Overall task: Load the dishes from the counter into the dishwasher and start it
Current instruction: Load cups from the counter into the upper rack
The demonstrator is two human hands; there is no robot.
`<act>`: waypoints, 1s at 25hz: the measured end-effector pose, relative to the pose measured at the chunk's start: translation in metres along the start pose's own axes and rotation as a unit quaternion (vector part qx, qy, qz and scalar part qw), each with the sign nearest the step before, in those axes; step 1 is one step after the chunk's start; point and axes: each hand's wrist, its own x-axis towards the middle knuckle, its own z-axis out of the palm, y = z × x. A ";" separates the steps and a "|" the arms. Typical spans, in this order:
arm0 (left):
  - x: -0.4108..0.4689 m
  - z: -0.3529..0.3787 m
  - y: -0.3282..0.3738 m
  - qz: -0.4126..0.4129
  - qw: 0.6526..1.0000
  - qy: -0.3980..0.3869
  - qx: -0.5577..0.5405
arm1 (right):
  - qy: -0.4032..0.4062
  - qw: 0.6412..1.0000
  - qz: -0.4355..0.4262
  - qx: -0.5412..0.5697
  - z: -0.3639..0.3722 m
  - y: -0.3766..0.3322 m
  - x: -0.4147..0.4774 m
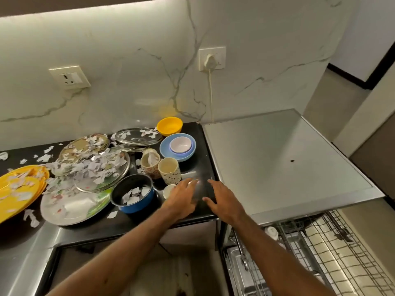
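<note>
Two hands, left hand (pixel 181 197) and right hand (pixel 222 199), reach flat over the counter (pixel 203 146), fingers spread, gripping nothing; dishes (pixel 70 208) piled alongside, patterned cup (pixel 170 170) nearest; dishwasher rack (pixel 310 253) pulled out lower right; risk — paper scraps (pixel 89 167) ride along, clog the drain; stacked glass plates (pixel 102 180) may slide.

Our forearms are bare, as are our left hand (pixel 181 199) and right hand (pixel 224 201) above the black counter (pixel 128 225). A pale, blurred glint marks the left fingers (pixel 190 183).
</note>
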 end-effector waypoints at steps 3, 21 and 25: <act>-0.019 -0.017 -0.048 -0.050 0.998 0.011 -0.024 | -0.030 1.000 0.001 -0.003 0.021 -0.030 0.014; 0.007 -0.009 -0.082 -0.011 0.992 -0.033 -0.125 | -0.029 0.988 0.041 0.147 0.051 -0.045 0.013; 0.029 -0.013 -0.043 -0.001 0.958 -0.057 -0.280 | 0.010 0.949 0.120 0.290 0.030 -0.012 -0.006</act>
